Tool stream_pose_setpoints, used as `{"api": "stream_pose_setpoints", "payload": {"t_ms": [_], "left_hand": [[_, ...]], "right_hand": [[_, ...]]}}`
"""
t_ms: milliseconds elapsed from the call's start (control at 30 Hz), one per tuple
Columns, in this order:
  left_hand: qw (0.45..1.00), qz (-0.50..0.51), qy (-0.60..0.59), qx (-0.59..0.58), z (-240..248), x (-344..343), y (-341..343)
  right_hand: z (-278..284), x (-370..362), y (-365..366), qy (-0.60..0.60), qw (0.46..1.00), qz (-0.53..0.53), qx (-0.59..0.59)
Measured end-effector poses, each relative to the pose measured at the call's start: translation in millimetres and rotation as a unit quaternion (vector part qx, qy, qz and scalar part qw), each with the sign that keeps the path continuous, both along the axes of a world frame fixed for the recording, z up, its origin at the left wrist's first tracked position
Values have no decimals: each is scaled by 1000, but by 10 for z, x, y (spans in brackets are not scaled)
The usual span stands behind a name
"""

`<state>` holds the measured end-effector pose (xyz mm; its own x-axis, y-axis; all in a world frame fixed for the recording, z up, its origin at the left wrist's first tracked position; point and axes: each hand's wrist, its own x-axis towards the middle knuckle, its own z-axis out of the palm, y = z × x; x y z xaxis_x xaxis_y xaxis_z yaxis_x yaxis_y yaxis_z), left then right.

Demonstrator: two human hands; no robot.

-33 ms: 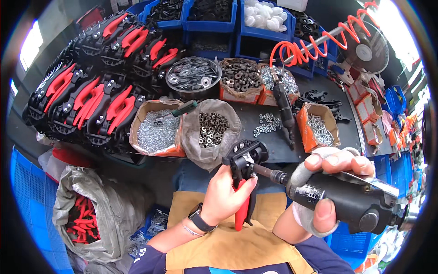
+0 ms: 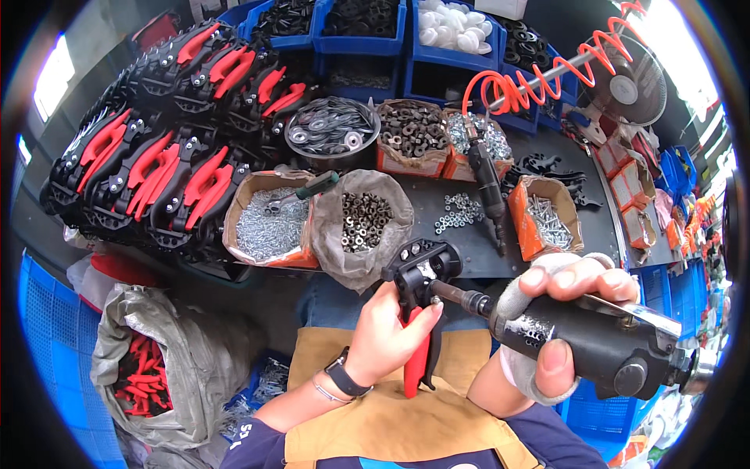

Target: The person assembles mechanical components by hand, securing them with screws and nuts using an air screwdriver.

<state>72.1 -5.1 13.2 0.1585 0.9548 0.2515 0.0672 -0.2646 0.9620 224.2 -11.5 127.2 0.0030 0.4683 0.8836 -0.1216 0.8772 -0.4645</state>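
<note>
Black-and-red tool (image 2: 426, 266), one: held in front of your apron (image 2: 336, 426), head up, red handle down, near the front edge of the bench (image 2: 473, 254). Your left hand (image 2: 391, 332): closed around it below the head, thumb pressed along the near side. Your right hand (image 2: 576, 280), pale cloth about the fingers: wrapped around a black power driver (image 2: 601, 340), its shaft pointing left and appearing to meet the tool's side. Change since the preceding picture: next to none, the tool perhaps a touch shifted; by judgement, the work stands at the same point, with driver and tool kept together. Containers, nearest outward: clear plastic bag (image 2: 344, 270), small dark metal nuts; cardboard box (image 2: 293, 260) at its left, small silver screws, with a green-handled hand tool (image 2: 316, 184) lying across; orange box (image 2: 533, 230) to the right, long silver bolts; metal bowl (image 2: 332, 162), flat grey rings; brown-and-orange box (image 2: 410, 166), dark chunky pieces; smaller orange box (image 2: 461, 168) beside it, silver hardware. Rear row: blue bin (image 2: 453, 56), white rounded caps; another blue bin (image 2: 359, 45), black parts. At your lower left: grey sack (image 2: 207, 367), red handles.
</note>
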Motion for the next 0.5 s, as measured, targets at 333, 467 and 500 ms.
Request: {"api": "stream_pose_setpoints", "payload": {"t_ms": [333,467,500], "left_hand": [[997,-40,-65,-33,24,13,-43],[993,-73,-17,-94,7,-65,-42],[993,-72,-16,-95,14,-89,-30]], "right_hand": [[-108,-112,-7,66,997,-36,-29],[-119,-100,-1,38,999,5,-32],[-95,-175,-22,64,993,-67,-67]]}}
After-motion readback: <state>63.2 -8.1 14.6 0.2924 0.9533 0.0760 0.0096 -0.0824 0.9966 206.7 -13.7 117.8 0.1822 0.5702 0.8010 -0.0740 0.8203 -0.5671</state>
